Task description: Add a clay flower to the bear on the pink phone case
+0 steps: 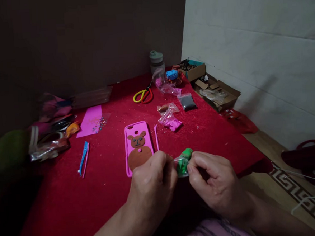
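Note:
Both my left hand and my right hand are closed, pinching opposite sides of a small clear plastic bag. Bright green clay fills the bag and bulges out at its top. Just beyond my left hand lies a pink phone case with a brown clay bear on it; my hand hides its lower right corner. A thin pink modelling tool rests to the right of the case.
Pink clay in a bag, a dark grey packet and yellow-and-red scissors lie farther back on the red cloth. Blue and pink tools and pink paper are at left. A bottle stands behind.

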Motion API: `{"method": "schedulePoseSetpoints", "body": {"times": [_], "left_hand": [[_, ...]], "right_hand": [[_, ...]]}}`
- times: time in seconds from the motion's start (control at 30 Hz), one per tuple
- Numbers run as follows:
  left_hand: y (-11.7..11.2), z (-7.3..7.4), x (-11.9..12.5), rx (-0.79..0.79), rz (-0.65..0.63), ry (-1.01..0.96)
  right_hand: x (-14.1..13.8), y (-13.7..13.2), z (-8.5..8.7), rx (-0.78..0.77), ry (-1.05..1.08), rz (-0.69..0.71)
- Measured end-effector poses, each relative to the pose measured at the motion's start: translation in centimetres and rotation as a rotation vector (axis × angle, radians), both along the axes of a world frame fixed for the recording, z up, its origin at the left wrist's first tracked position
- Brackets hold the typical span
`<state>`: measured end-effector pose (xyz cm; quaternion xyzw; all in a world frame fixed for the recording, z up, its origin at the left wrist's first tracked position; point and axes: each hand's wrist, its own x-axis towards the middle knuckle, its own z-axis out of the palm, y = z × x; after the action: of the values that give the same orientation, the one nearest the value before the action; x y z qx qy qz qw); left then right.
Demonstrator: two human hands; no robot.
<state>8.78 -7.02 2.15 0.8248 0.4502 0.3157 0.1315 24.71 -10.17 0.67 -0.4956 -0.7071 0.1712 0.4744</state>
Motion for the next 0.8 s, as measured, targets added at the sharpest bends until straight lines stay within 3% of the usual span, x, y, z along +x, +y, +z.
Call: {"method": "schedulePoseSetpoints", "body": {"times": [0.13, 0.3, 0.4, 0.53, 0.8], "left_hand": [[0.1, -0.1, -0.1, 0.018, 0.021, -0.025], [-0.1, -0.3, -0.8, 0.126, -0.112, 0.015], [-0.2, -0.8, -1.4, 0.237, -0.171, 0.148], [-0.5, -1.5, -1.6, 0.334, -0.203, 0.133], [-1.9, -0.9, -1.1, 0.194, -0.186, 0.179]], "right_hand": [[-0.1, 0.1, 0.0, 0.007, -0.034, -0.024], [-0.1, 0.5, 0.5, 0.04, -0.004, -0.055], [-0.2, 0.7, 0.5, -0.037, 0.066, 0.02], [-0.4, 0.7, 0.1, -0.1, 0.134, 0.074], [-1.0, 0.3, -1.3, -0.064, 0.028, 0.1]]}}
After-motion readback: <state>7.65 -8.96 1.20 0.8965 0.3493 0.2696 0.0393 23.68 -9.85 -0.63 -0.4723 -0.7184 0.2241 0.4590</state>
